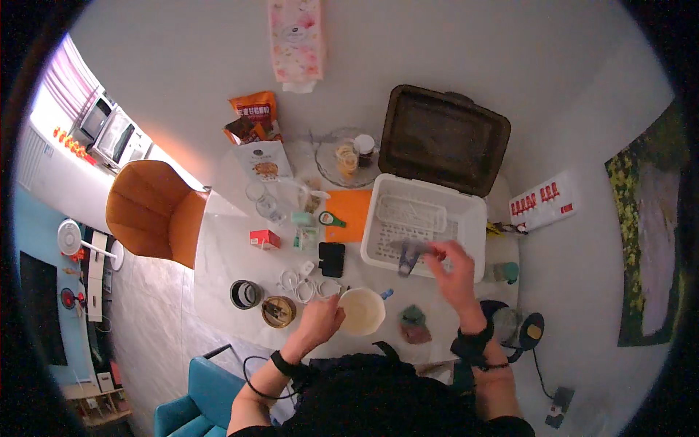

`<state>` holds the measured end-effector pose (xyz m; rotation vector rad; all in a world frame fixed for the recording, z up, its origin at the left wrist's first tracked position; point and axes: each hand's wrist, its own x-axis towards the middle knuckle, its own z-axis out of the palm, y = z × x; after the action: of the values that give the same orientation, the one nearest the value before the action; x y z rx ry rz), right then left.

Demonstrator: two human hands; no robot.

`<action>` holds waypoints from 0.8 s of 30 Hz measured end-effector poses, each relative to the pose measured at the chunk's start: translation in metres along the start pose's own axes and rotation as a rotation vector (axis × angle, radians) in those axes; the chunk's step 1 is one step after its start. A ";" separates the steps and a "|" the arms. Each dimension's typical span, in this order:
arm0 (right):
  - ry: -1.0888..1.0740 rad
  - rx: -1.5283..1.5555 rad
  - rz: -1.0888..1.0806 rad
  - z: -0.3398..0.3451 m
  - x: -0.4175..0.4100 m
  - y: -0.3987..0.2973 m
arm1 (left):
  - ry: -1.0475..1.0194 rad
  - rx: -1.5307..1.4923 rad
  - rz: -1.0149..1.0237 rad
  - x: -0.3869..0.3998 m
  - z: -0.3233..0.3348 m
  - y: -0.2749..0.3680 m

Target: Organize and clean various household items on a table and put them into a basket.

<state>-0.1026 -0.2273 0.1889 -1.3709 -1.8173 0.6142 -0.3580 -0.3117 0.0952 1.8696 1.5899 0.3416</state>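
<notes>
At the left rim of a round white bowl (362, 311) with pale contents, my left hand (321, 319) has its fingers closed on the edge. A blue handle-like piece (386, 294) sticks out past the bowl's right rim. My right hand (454, 270) pinches a dark translucent item (408, 258), too blurred to name exactly, over the front wall of a white plastic storage box (371, 229). The box's brown lid (445, 139) is tipped up behind it. Inside the box lies a clear, shallow tray (412, 212). A green and reddish bundle (414, 323) rests right of the bowl.
White cables (306, 288), a black phone-like object (331, 259) and two round tins (246, 294) (278, 312) lie left of the bowl. Farther back are an orange sheet (347, 216), drinking glasses (266, 206) and food pouches (265, 161). A kettle (510, 325) stands at right.
</notes>
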 end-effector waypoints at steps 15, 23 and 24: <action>-0.116 -0.451 0.058 0.133 0.121 0.215 | 0.085 -0.258 -0.333 -0.054 0.010 -0.020; -0.073 -0.599 -0.166 0.137 0.135 0.208 | 0.066 -0.329 -0.376 -0.044 0.011 -0.031; -0.040 -0.612 -0.223 0.135 0.136 0.210 | 0.075 -0.331 -0.371 -0.042 0.012 -0.031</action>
<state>-0.1069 -0.0243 -0.0107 -1.5026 -2.2588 -0.0485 -0.3848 -0.3536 0.0752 1.2985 1.7666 0.4787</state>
